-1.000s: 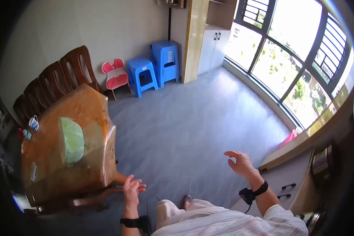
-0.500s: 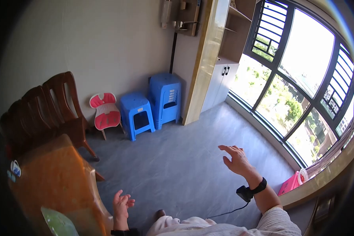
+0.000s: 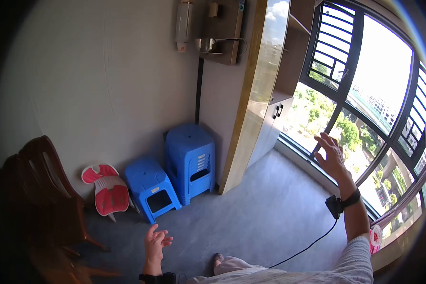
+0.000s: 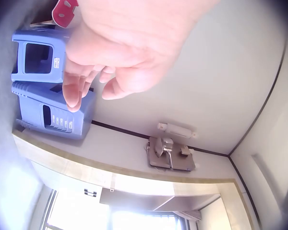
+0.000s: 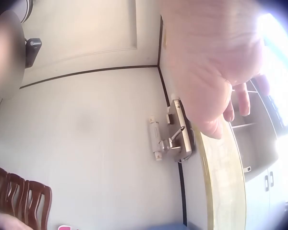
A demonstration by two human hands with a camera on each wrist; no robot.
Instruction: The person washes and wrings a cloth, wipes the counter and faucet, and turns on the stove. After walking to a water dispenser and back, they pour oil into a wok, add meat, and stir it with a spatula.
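Observation:
My left hand (image 3: 155, 246) hangs low in the head view with loosely bent fingers and nothing in it. Beyond its fingertips stands a single blue plastic stool (image 3: 151, 182), beside a taller stack of blue stools (image 3: 190, 158). The left wrist view shows the same hand (image 4: 129, 52) in front of the stool (image 4: 38, 55). My right hand (image 3: 333, 158) is raised on the right, its fingers spread and holding nothing, and overlaps the window (image 3: 374, 71) in the head view. In the right wrist view that hand (image 5: 216, 67) covers part of the shelf cabinet (image 5: 252, 139).
A red and white seat (image 3: 111, 191) leans near the wall, left of the stools. Brown wooden chairs (image 3: 52, 165) stand at the far left. A gold-edged partition (image 3: 251, 104) rises right of the stack, near a wall-mounted dispenser panel (image 3: 222, 33). A pink basket (image 3: 375, 236) sits low at the right.
The head view has swung away from the table, which has slid out at the lower left, and the stools appear nearer. My right hand has risen; both hands remain without anything in them.

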